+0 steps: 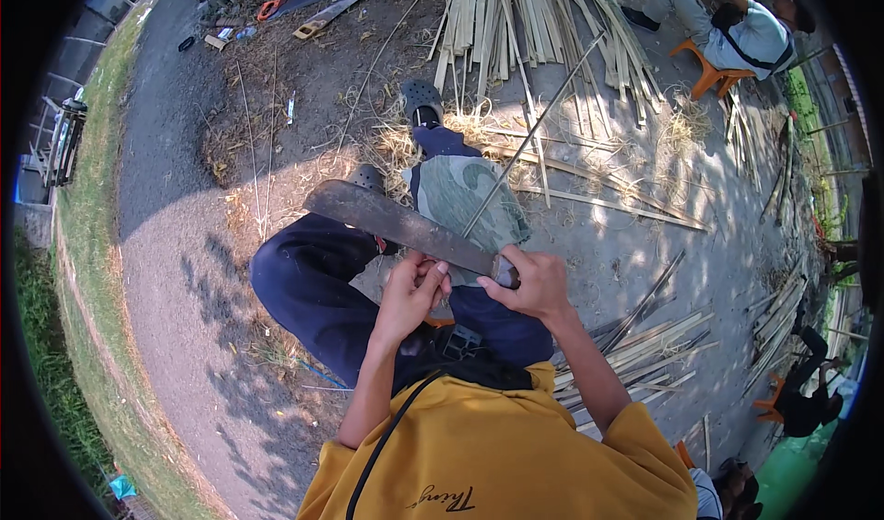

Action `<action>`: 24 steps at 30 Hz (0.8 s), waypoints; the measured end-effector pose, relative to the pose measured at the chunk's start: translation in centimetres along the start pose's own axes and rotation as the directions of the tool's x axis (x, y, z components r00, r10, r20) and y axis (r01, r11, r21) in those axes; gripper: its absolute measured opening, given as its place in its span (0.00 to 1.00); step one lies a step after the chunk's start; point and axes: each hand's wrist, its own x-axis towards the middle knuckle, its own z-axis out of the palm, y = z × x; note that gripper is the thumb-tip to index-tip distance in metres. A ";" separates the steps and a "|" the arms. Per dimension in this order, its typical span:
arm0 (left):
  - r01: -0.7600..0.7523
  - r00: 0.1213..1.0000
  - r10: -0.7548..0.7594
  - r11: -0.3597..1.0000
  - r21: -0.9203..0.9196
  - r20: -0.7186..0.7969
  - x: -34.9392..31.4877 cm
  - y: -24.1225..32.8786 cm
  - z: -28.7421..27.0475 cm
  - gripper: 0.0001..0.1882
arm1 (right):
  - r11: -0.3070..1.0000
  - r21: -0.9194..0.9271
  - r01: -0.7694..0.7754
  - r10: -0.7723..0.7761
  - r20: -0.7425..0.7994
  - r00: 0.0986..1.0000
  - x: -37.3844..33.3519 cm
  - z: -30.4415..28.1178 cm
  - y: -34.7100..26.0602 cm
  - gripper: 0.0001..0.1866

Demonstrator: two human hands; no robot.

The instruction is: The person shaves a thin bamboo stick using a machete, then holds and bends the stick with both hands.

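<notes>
My right hand (539, 285) grips the handle of a broad dark machete (396, 224), whose blade runs up and to the left across my lap. My left hand (412, 292) pinches the near end of a long thin bamboo strip (534, 135) just under the blade. The strip slants up to the right over a green cloth (465, 202) laid on my right knee. I sit with dark blue trousers and grey clogs on the ground.
Heaps of split bamboo slats lie ahead (525, 23) and at my right side (654, 345). A saw and tools (336, 6) lie at the top left. Another person sits on an orange stool (709, 74) at the top right; a paved path (161, 244) runs on the left.
</notes>
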 end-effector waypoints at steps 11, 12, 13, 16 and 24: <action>0.107 0.989 -0.088 0.979 -0.174 0.117 1.2 -1.2 1.7 0.11 | 0.999 0.017 -0.030 0.028 0.108 0.994 0.6 0.2 -0.1 0.28; 0.109 0.989 -0.089 0.979 -0.174 0.119 1.4 -1.4 1.6 0.11 | 0.999 0.016 -0.033 0.031 0.108 0.994 0.7 0.2 -0.1 0.28; 0.125 0.986 -0.098 0.970 -0.207 0.137 1.5 -1.6 1.4 0.09 | 0.998 0.030 -0.047 0.043 0.129 0.991 0.8 0.1 0.0 0.28; 0.147 0.983 -0.113 0.957 -0.251 0.145 1.5 -1.8 1.2 0.08 | 0.995 0.056 -0.083 0.071 0.190 0.979 1.5 -0.3 -0.3 0.27; 0.100 0.995 -0.095 0.970 -0.221 0.035 0.7 -1.5 2.3 0.08 | 0.996 0.024 -0.089 0.081 0.234 0.969 1.9 -0.6 -0.6 0.26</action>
